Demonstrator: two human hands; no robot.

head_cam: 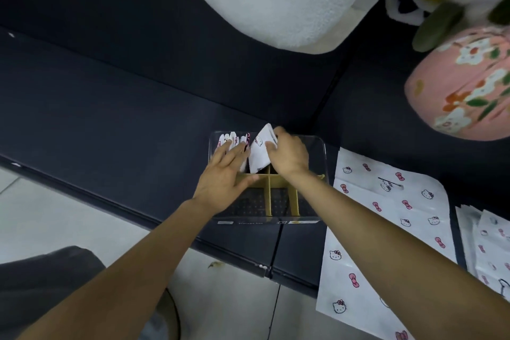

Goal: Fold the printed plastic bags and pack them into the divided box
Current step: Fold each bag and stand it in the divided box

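Now a folded triangular plastic bag [260, 152] is pinched by the right hand [287, 154]; packed bags [234, 138] are pressed flat-fingered by the left hand [224, 174] in the clear divided box [317, 146].

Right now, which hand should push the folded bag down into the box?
Right. The right hand already pinches the folded bag over the divided box. The left hand lies flat on the packed bags, probably holding them aside.

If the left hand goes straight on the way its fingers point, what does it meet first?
Probably the folded printed plastic bags standing in the clear divided box; the left hand already seems to touch them, though depth is unclear.
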